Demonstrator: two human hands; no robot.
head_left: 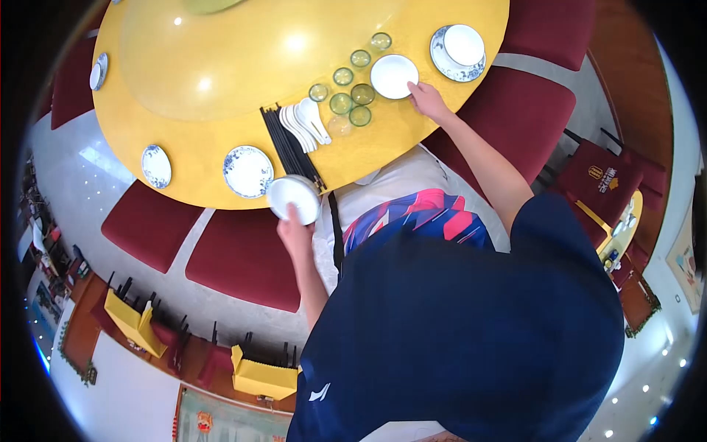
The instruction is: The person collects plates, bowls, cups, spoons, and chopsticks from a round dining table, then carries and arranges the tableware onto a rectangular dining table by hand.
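Observation:
My left hand (294,230) grips a round white dish (289,193) just past the table's near edge, with the thumb lying across it. It looks like a bowl or a small stack; the angle does not tell which. My right hand (428,102) pinches the near rim of a white bowl (394,76) on the yellow tabletop (213,140). Several green-tinted glasses (341,103) stand left of that bowl. White spoons (303,124) lie beside black chopsticks (291,147) between my two hands. Near my left hand sits a blue-patterned plate (248,172).
A patterned plate (440,62) holding a white bowl (464,45) sits at the right edge. Another patterned plate (156,166) and a dish set (99,72) lie leftward. Dark red chairs (243,258) ring the table. A clear turntable (243,66) covers its middle.

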